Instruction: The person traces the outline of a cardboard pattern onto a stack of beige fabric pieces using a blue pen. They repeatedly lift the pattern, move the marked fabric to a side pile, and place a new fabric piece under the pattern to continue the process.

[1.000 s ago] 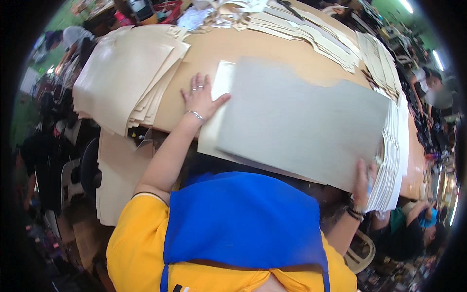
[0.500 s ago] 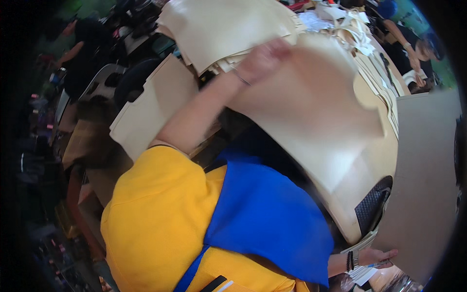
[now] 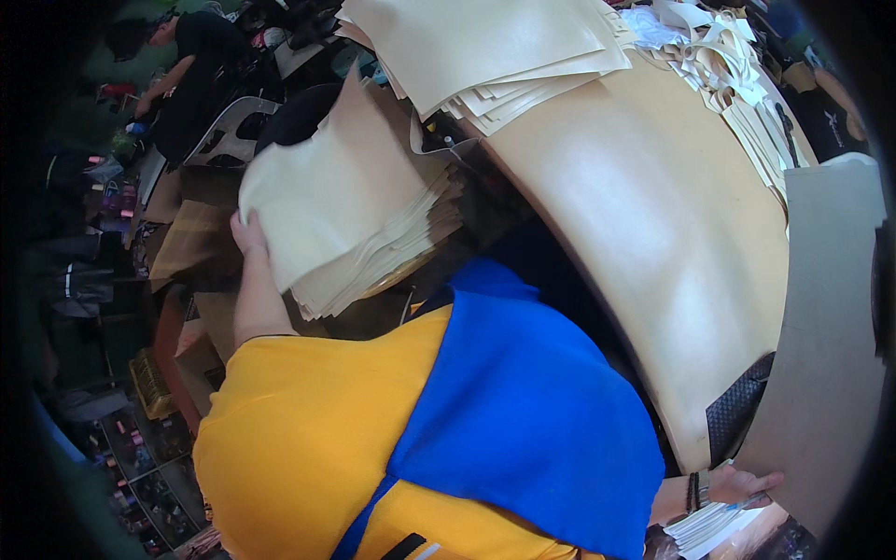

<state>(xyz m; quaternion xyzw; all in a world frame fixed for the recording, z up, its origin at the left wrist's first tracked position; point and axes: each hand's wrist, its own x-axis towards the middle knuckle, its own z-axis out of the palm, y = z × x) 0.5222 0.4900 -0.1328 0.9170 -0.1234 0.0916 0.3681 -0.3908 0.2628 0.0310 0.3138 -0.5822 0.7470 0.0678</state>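
At the left, my left hand (image 3: 250, 235) grips the edge of a cream, leather-like sheet (image 3: 327, 182). The sheet bends slightly and lies over a stack of similar sheets (image 3: 411, 238); only the thumb side of the hand shows, the fingers being hidden. At the lower right, my right hand (image 3: 742, 485) is closed around a thin, pale-blue, pen-like tool (image 3: 749, 501). Its fingertips reach the lower edge of a large grey board (image 3: 826, 317); whether they touch it I cannot tell.
A curved tan table (image 3: 644, 205) runs along the right. At its far end lies a larger stack of cream sheets (image 3: 495, 51), with offcuts (image 3: 714, 56) beyond. A dark textured pad (image 3: 737, 406) sits near the board. Co-workers sit at the far left (image 3: 201, 56) and far right.
My left hand has swung left from above the table, carrying the cream sheet onto the left stack. The tabletop it covered now shows. My right hand stays beside the grey board.
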